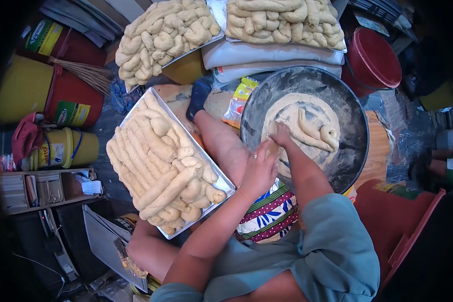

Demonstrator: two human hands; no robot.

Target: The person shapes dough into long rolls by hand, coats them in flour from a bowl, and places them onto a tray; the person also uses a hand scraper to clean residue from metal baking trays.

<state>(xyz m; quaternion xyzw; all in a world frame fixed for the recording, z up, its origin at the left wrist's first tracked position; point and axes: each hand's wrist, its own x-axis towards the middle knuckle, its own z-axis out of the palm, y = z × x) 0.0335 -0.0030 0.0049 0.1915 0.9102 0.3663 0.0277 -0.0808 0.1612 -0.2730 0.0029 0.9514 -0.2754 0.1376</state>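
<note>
In a wide black basin [352, 146], coiled and lengthwise strips of dough [312, 133] lie on flour. My right hand [281, 135] reaches into the basin at the dough's left end, its fingertips indistinct against the pale flour and dough. My left hand [256, 166], with a ring and wristband, is at the basin's lower-left rim, fingers curved around something pale that I cannot make out. Left of my hands, a metal tray [225, 194] holds several long, piled dough pieces [151, 161].
Two more dough-laden trays [168, 40] [284, 20] stand at the back, one on stacked white sacks [272, 58]. Red buckets [372, 58], yellow buckets [85, 148], a straw broom [85, 75], a wooden rack [45, 189] and a packet [239, 103] surround me. Another person's leg [438, 168] shows at far right.
</note>
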